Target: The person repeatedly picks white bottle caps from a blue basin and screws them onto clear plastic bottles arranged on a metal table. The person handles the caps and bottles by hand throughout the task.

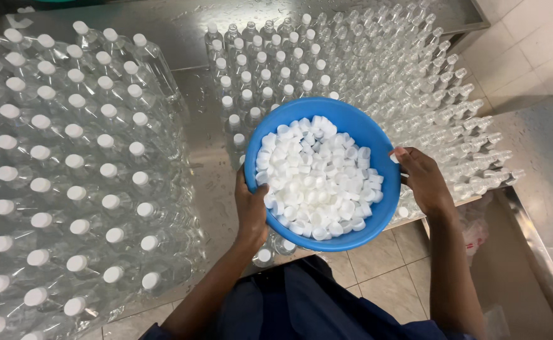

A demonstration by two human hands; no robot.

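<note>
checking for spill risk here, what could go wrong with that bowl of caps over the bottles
1. The round blue plastic bowl, heaped with white plastic caps, is gripped only at its rim by the left hand and right hand; a tilt could spill caps.
2. It hangs over the clear plastic bottles, which it might topple.

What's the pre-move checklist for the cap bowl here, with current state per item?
1. Left hand on the blue bowl: at the near-left rim, partly under it. ok.
2. Right hand on the bowl: fingers over the right rim. ok.
3. Bowl level: tipped a little toward the camera, no spill seen. ok.
4. White caps contained: heaped below the rim, none over the edge. ok.
5. Small bottles behind the bowl: nearer left rows are capped, rows on the right look open. not ok.
6. Clearance under the bowl: bottles partly hidden beneath it. cannot tell.
7. Wrapped capped bottles on the left: apart from the bowl. ok.
</note>
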